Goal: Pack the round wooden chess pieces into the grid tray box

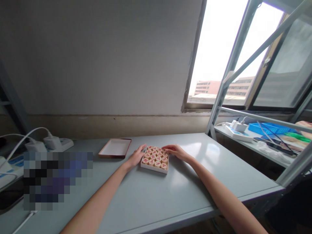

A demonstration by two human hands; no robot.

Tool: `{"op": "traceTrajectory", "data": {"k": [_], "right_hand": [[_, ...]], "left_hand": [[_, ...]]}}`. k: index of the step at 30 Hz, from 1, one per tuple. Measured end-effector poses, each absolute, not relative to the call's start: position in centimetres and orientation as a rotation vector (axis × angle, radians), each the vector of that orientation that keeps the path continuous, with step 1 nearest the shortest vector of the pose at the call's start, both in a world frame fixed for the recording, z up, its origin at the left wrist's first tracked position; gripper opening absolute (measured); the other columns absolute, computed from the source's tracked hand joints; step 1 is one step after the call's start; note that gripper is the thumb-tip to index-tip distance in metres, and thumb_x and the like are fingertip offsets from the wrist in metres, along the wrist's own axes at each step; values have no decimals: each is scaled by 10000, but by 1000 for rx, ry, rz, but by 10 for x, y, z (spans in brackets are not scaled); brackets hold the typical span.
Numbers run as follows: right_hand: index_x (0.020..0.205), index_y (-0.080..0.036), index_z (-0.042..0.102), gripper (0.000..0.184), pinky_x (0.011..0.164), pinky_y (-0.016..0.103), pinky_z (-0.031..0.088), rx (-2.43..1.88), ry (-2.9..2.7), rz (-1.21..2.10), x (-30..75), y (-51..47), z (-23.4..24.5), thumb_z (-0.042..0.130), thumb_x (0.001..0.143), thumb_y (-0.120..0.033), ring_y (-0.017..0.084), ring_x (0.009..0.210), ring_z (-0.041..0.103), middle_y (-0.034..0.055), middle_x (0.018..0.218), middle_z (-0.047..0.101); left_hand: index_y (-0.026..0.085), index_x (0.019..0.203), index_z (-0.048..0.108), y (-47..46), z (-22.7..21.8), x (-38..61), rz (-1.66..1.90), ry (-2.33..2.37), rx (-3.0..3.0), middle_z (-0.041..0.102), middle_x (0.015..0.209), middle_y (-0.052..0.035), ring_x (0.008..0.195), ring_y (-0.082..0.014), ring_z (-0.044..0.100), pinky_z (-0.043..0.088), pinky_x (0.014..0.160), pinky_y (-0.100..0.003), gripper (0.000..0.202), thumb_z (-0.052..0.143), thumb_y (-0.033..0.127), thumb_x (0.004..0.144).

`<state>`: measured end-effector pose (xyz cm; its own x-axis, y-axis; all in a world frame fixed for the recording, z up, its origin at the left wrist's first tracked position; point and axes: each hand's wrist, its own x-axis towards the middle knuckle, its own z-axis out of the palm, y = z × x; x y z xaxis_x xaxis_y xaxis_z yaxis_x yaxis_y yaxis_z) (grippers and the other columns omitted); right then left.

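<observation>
Both hands sit at the middle of the frame, on either side of a white box (152,169) packed with round wooden xiangqi pieces (154,156) marked with red characters. The box lies on the pale grey worktop (146,198), its pieces standing in tight rows. The left hand (137,157) is loosely open, its fingers curved against the box's upper left side. The right hand (176,152) lies flat and slightly spread, its fingertips (165,150) reaching over the pieces at the box's upper right corner. Neither hand shows a clear pinch.

Just left of the box, near the left hand, lies a shallow white tray (115,148) with a red-brown rim. Toward the left edge of the frame, white chargers (52,142) plug into a power strip (65,144) on the worktop, beside a pixelated patch (57,180) that hides whatever lies there. At the right, a shelf (234,136) holds another power strip (239,132) and a blue basket (269,128). An open window (219,55) fills the upper right.
</observation>
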<state>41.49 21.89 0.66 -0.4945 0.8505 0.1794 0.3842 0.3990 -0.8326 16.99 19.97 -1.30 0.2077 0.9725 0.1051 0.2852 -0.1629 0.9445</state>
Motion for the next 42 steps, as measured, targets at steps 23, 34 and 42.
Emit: {"op": "traceTrajectory", "data": {"k": [23,34,42], "right_hand": [[840,-171,615,228,800,413,384,-1428,-2033,385,436,223,12,510,780,-364,227,855,551,90,873,615],[886,-270,677,250,842,317,374,-1081,-2486,521,434,209,35,591,729,-445,196,947,482,45,958,532],[867,-224,640,267,760,298,394,-1041,-2452,756,431,208,34,623,695,-428,177,860,500,24,917,566]], "left_hand": [[150,944,612,192,-5,168,932,1390,1900,605,1064,-77,1042,-172,518,360,956,-287,317,366,157,744],[155,945,592,187,-1,170,917,1395,1919,603,1049,-75,1007,-177,528,379,925,-294,263,418,223,761],[160,935,588,189,-4,171,924,1410,1958,606,1024,-69,1000,-179,528,386,914,-294,268,402,242,760]]}}
